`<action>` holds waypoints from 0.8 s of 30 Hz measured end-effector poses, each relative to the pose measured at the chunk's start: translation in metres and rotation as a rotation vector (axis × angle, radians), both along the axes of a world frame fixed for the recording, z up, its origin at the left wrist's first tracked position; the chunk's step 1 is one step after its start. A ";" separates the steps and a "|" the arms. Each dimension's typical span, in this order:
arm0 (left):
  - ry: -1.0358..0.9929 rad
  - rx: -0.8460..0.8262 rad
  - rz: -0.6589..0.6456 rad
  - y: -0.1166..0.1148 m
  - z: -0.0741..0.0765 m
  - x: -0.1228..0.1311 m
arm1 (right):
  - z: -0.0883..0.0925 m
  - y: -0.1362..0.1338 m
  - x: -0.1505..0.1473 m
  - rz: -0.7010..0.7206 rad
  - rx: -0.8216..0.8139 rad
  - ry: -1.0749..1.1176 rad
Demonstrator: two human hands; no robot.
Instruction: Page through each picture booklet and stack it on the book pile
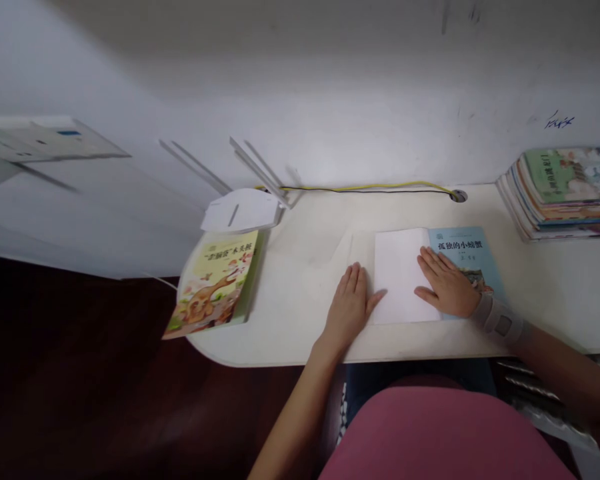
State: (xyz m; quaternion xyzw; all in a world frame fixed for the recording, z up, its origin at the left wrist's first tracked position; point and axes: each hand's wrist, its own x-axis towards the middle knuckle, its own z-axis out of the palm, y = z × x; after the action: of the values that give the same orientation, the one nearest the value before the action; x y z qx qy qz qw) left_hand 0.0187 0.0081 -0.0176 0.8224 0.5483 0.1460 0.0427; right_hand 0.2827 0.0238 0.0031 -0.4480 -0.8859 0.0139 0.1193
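neither hand grips anything: both lie flat and open. the right hand (445, 287) rests on the open book (400, 277), its palm over the blue cover (473, 247) and its fingertips (424, 257) on the white page. a grey wrist brace (500, 321) wraps that wrist. the left hand (350, 310) lies on the white desk (300, 280) beside the book, thumb just over the page's edge. further left, a yellow-covered picture book (213, 283) sits under a white wi-fi router (243, 210); a yellow cable (365, 188) runs along the desk's back edge, and a stack of books (560, 193) stands at the far right.
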 end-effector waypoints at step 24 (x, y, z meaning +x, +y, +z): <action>-0.212 0.094 0.246 0.002 -0.008 -0.012 | 0.005 -0.003 -0.010 -0.108 0.002 -0.110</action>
State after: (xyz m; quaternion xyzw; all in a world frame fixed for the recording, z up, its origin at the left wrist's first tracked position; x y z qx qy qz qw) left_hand 0.0070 0.0106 -0.0257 0.7300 0.6299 0.2614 0.0438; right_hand 0.2724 0.0211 0.0082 -0.4951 -0.8657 -0.0182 0.0715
